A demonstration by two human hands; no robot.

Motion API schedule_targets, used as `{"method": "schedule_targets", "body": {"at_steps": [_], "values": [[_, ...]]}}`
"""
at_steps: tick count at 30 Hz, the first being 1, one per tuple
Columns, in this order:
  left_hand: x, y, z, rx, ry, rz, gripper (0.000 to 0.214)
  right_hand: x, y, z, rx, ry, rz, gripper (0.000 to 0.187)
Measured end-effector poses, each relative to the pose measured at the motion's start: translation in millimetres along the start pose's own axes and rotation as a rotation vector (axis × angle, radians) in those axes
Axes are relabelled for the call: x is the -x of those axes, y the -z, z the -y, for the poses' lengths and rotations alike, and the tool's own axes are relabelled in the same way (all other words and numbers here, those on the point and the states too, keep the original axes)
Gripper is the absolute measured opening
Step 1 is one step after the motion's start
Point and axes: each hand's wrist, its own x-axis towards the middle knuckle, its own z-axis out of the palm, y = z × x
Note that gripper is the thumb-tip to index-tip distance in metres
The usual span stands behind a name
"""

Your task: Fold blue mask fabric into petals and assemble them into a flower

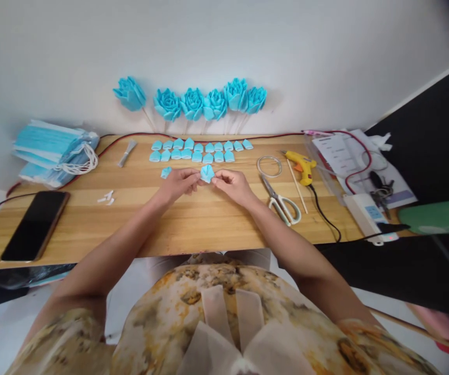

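Between my hands, above the middle of the wooden table, is a small folded blue petal piece point(207, 173). My left hand point(180, 183) pinches its left edge, and my right hand point(232, 186) pinches its lower right edge. Just beyond my left hand lies another small blue piece point(166, 172). Behind the hands, folded blue petals point(197, 156) lie in two rows. Several finished blue flowers point(192, 103) on thin sticks lean against the wall at the back.
At the left are a pile of blue face masks point(48, 148), white scraps point(107, 197) and a phone point(36, 225). Scissors point(281, 200), a wire coil point(269, 166), a wooden stick point(297, 186) and a yellow glue gun point(302, 165) lie at the right. A power strip point(368, 217) sits by the right edge.
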Motion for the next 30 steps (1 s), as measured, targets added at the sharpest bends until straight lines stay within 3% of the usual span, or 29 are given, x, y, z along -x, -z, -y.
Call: {"method": "schedule_targets", "body": {"at_steps": [8,14,24,30], "values": [[1,-2.3,7,0.094,0.026,-0.077,0.032,0,4,-1,-0.078,-0.047,0.047,0.029],[6,-1.4,10,0.018,0.025,0.016,0.031,-2,3,-7,-0.174,-0.079,0.016,0.032],[9,-5.1,7,-0.048,0.012,0.026,0.027,-2,2,-3,-0.122,-0.053,0.025,0.027],[10,-7.4,4,-0.031,-0.003,0.064,0.038,-2,3,-1,-0.122,-0.048,-0.010,0.027]]}}
